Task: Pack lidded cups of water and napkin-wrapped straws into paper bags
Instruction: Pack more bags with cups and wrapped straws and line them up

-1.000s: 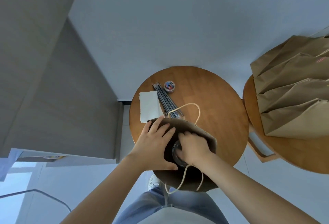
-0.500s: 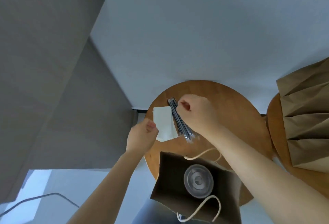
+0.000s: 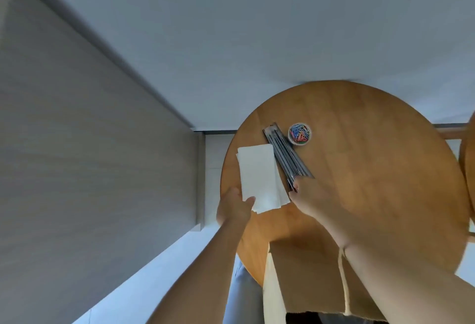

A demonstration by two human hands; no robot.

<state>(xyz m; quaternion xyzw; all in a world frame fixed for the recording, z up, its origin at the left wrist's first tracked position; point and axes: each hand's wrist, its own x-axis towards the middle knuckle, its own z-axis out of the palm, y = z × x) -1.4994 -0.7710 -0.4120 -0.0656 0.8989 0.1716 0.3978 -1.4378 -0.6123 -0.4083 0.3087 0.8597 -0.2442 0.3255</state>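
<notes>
The left hand (image 3: 235, 208) pinches the near corner of the white napkins (image 3: 259, 172) on the round table (image 3: 372, 169). The right hand (image 3: 317, 201) touches the near end of the straws (image 3: 284, 152), just beside the napkins. I cannot tell if its fingers grip. The paper bag (image 3: 303, 277) stands at the table's near edge.

No legible txt, labels or nos. on paper bag (image 3: 305, 277), napkins (image 3: 259, 174) or straws (image 3: 285, 154).

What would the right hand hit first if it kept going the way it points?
Probably the bundle of straws: the right hand points at its near end, beside the napkin stack. Whether it touches yet is unclear.
</notes>
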